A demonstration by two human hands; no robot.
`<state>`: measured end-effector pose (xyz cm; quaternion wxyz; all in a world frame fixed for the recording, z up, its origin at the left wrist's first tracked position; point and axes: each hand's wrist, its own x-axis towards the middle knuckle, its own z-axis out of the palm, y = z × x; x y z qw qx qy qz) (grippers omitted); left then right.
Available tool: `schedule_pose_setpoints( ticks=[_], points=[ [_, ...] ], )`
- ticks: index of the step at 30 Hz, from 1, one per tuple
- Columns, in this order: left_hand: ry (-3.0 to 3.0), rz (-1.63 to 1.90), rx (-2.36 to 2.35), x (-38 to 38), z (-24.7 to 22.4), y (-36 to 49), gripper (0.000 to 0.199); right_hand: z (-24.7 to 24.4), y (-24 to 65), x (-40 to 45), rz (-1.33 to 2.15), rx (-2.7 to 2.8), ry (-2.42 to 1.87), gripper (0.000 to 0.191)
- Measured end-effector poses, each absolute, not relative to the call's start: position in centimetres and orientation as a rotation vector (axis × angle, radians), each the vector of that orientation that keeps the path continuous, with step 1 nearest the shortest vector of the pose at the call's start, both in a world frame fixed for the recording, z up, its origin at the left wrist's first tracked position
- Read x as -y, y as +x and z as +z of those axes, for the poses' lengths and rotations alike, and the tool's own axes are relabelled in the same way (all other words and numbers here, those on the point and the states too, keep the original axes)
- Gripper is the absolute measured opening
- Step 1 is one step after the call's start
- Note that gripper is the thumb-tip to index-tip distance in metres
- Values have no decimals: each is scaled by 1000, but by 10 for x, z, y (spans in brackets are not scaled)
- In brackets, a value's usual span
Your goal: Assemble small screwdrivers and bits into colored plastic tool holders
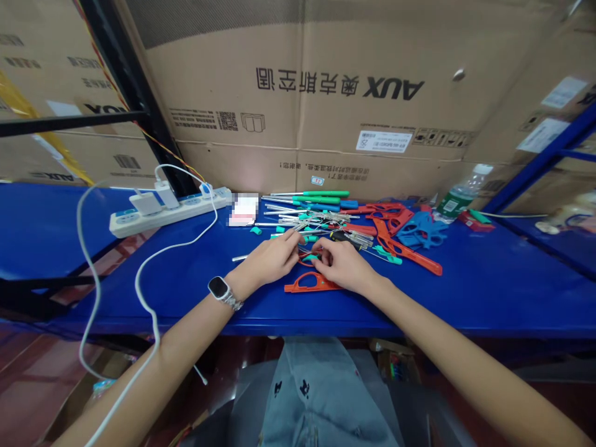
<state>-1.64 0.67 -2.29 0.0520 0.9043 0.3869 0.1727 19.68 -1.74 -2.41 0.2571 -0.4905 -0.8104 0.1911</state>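
My left hand (275, 257) and my right hand (347, 264) come close together over the blue tabletop, fingers bent into pinches. Between the fingertips are thin reddish strands and a small green piece; what each hand grips is too small to make out. An orange plastic handle piece (302, 285) with an oval opening lies just in front of my right hand, partly covered by it. Behind the fingers spreads a pile of thin metal rods (279, 214), green-handled screwdrivers (326, 194), orange plastic handle pieces (388, 239) and blue plastic handle pieces (421, 231).
At the left, a white power strip (172, 212) holds plugs, and a white cable (138, 279) loops down past my left forearm. A plastic bottle (459, 198) stands at the back right. Large cardboard boxes (326, 118) wall off the rear. The blue table's front edge (251, 324) runs below my wrists.
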Motion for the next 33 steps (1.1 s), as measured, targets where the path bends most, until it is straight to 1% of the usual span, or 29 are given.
schedule_pose_setpoints(
  ticks=[5,12,16,17,19,20,21,24,27,30,33],
  points=[
    [2640,611,-1064,-9,-24,-31,27,-18,196,17,527,2228,-1404,11],
    [2631,634,-933,-8,-20,-40,18,2,194,13,582,2318,-1474,12],
    [2668,639,-918,-8,-24,-43,18,16,195,-2,725,2374,-1527,27],
    [2678,638,-923,-9,-25,-43,18,18,194,-8,728,2389,-1534,26],
    [2697,638,-930,-11,-28,-44,19,23,191,-22,668,2450,-1463,16],
    [2705,639,-932,-12,-29,-45,19,25,189,-28,732,2484,-1397,10],
    [2710,640,-933,-13,-30,-45,19,27,186,-34,839,2531,-1327,7],
    [2721,642,-924,-14,-31,-45,17,30,178,-49,1118,2594,-1246,8],
    [2719,670,-924,-13,-31,-45,15,28,172,-57,1312,2575,-1248,5],
    [2701,683,-939,-11,-31,-45,13,25,171,-62,1444,2548,-1216,8],
    [2689,679,-964,-11,-33,-44,12,23,171,-65,1472,2550,-1195,11]
  ],
)
